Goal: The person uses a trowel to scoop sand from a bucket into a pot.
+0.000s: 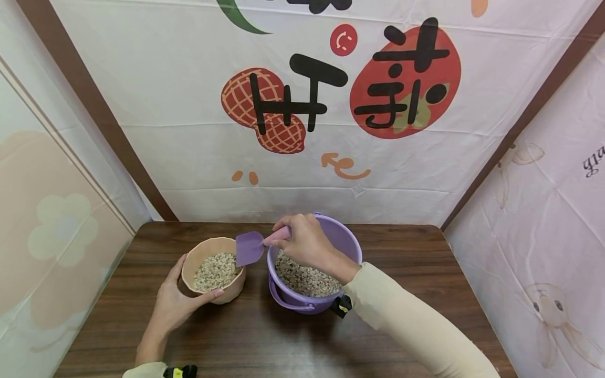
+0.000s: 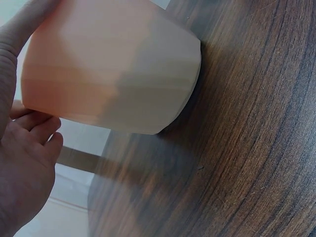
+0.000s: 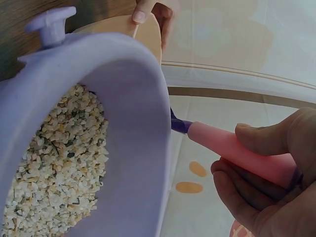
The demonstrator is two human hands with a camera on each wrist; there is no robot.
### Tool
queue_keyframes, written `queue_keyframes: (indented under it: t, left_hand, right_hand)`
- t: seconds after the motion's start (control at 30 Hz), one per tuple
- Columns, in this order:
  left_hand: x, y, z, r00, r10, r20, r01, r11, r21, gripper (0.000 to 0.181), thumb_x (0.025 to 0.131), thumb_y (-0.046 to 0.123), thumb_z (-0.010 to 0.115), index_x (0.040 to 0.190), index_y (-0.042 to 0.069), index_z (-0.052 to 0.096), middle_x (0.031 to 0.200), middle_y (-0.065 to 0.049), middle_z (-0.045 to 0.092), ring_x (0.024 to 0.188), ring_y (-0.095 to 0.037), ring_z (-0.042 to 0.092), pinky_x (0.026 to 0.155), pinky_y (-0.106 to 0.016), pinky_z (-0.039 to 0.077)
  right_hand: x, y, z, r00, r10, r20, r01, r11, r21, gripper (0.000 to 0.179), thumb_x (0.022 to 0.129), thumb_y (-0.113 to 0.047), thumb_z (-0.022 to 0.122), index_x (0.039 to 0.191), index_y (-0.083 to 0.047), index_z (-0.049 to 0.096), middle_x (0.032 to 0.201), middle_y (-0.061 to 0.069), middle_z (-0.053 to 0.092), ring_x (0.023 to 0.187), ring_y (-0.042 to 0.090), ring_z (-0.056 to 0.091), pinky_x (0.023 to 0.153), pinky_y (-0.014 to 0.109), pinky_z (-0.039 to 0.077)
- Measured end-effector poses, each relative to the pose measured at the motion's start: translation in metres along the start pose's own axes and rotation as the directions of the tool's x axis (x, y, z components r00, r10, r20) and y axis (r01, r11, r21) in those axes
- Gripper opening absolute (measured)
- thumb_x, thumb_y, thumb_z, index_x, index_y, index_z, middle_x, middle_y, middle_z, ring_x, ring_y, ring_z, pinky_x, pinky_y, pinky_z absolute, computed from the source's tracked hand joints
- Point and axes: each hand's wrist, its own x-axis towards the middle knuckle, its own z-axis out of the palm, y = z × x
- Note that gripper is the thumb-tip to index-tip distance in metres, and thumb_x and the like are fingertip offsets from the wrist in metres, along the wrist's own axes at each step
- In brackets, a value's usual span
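In the head view, the left hand (image 1: pixel 172 302) cups the tan bowl (image 1: pixel 203 253), left of the purple bucket (image 1: pixel 342 236); the right hand (image 1: pixel 307 239) grips the shovel (image 1: pixel 255 247) — its blade best tipped well inside the rim. Left wrist: fingers brace the bowl's side. Right wrist: fingers curl round the pink handle (image 3: pixel 227 145).

No words read surely: black characters (image 1: pixel 293 107) cover the back cloth's (image 1: pixel 402 184) peanut (image 1: pixel 281 140) and, nearer its right edge, a red fruit (image 1: pixel 408 74); the side cloth's (image 1: pixel 520 226) cursive letters (image 1: pixel 593 161) are cut off
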Motion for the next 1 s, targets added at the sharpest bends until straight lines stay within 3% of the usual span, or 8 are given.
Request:
queue_keyframes:
  t: [0.23, 0.67, 1.0]
  left_hand:
    - [-0.001, 0.001, 0.000, 1.000, -0.007, 0.008, 0.007, 1.000, -0.003, 0.130, 0.068, 0.038, 0.096, 0.164, 0.008, 0.013, 0.159, -0.031, 0.027, 0.144, -0.052, 0.026, 0.109, -0.072, 0.027]
    - [-0.001, 0.000, 0.000, 1.000, 0.002, 0.000, -0.002, 1.000, -0.001, 0.129, 0.069, 0.039, 0.095, 0.163, 0.007, 0.013, 0.158, -0.032, 0.028, 0.143, -0.053, 0.027, 0.109, -0.072, 0.028]
    - [-0.001, 0.000, 0.000, 1.000, 0.012, -0.006, -0.012, 1.000, -0.013, 0.128, 0.069, 0.036, 0.095, 0.163, 0.006, 0.013, 0.158, -0.032, 0.028, 0.143, -0.052, 0.027, 0.109, -0.072, 0.028]
  right_hand:
    - [-0.004, 0.002, -0.006, 0.999, -0.039, -0.035, 0.042, 0.995, 0.088, 0.014, 0.084, -0.011, 0.083, 0.098, -0.009, 0.079, 0.090, -0.003, 0.078, 0.068, 0.010, 0.061, 0.059, 0.024, 0.049]
    - [-0.024, 0.014, -0.023, 0.991, 0.089, -0.098, -0.053, 0.944, 0.325, 0.019, 0.083, -0.022, 0.087, 0.101, -0.017, 0.081, 0.098, -0.007, 0.075, 0.088, 0.010, 0.065, 0.075, 0.031, 0.055]
    - [-0.045, 0.033, -0.042, 0.980, 0.104, -0.172, -0.017, 0.896, 0.443, 0.020, 0.083, -0.015, 0.087, 0.102, -0.012, 0.081, 0.100, 0.000, 0.076, 0.087, 0.015, 0.068, 0.074, 0.030, 0.057]
